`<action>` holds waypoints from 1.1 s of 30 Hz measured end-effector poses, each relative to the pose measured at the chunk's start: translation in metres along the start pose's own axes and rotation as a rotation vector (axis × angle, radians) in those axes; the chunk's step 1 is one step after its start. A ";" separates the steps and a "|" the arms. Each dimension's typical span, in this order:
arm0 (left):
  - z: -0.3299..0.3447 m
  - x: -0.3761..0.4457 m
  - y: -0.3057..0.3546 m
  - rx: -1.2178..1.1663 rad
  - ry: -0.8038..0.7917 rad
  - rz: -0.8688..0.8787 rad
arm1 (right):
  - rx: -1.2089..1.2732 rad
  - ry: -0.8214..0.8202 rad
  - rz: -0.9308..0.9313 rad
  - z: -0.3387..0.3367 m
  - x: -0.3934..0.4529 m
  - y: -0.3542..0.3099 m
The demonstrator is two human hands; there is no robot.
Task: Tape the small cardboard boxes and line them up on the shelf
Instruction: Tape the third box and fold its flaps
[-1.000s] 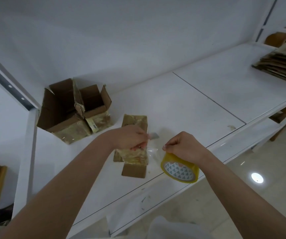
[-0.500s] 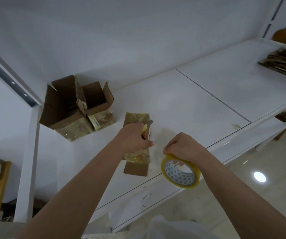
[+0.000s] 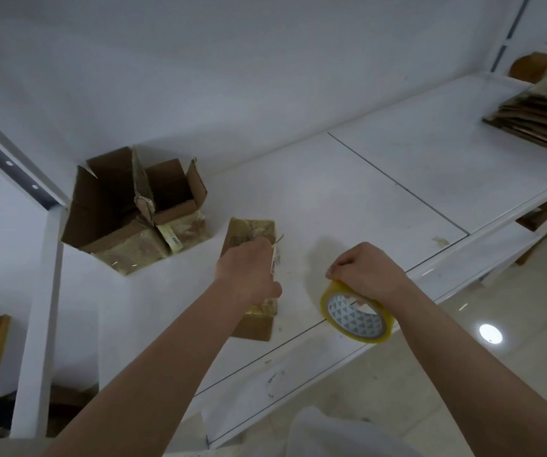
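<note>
Two hands work at the shelf [image 3: 348, 199] edge: the left hand [image 3: 249, 270] grips a small cutter [image 3: 275, 258] over the closed small box [image 3: 252, 232], the right hand [image 3: 366, 272] grasps the yellow tape roll [image 3: 354, 316]. Taping looks nearly done; next seems to be cutting the clear strip. Two open boxes [image 3: 140, 206], glossy with old tape, wait behind. Flattened cardboard [image 3: 539, 113] lies far right.
</note>
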State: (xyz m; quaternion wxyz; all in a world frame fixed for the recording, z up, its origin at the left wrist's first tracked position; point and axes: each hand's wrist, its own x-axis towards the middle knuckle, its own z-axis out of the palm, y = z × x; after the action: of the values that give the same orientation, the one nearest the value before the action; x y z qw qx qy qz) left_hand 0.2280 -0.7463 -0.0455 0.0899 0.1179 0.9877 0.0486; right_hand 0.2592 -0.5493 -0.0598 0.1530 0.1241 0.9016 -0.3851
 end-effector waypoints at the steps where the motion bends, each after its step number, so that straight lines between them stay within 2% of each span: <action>1: 0.001 -0.001 0.002 0.017 0.012 -0.006 | -0.005 0.000 -0.006 0.001 0.000 0.001; 4: 0.004 -0.003 0.002 0.014 0.027 -0.011 | -0.018 0.003 -0.024 -0.001 0.001 0.005; 7: 0.000 -0.005 -0.001 -0.142 -0.007 -0.077 | -0.018 0.009 -0.042 -0.008 0.004 0.006; 10: -0.005 0.001 0.005 -0.271 0.158 -0.171 | -0.009 0.019 -0.074 -0.014 0.009 0.005; 13: -0.008 0.011 0.022 -0.143 0.283 -0.223 | -0.017 0.027 -0.124 -0.019 0.013 0.003; 15: -0.008 0.016 0.033 0.075 0.241 -0.255 | -0.003 0.014 -0.147 -0.023 0.014 0.003; 17: -0.007 0.017 0.040 0.187 0.180 -0.285 | 0.017 0.005 -0.162 -0.028 0.017 0.004; 24: -0.013 0.007 0.020 0.150 0.277 -0.134 | 0.068 -0.018 -0.189 -0.038 0.030 0.005; 29: -0.003 0.018 0.026 -0.035 0.368 -0.273 | 0.070 -0.048 -0.215 -0.038 0.039 0.000; 33: 0.014 0.041 0.042 -0.019 0.274 -0.387 | 0.068 -0.053 -0.222 -0.041 0.045 0.000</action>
State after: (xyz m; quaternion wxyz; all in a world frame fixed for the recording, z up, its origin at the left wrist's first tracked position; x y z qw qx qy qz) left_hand 0.2006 -0.6943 -0.0610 -0.0360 -0.0821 0.9944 0.0554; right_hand 0.2101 -0.5147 -0.0501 0.1287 0.0183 0.8920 -0.4330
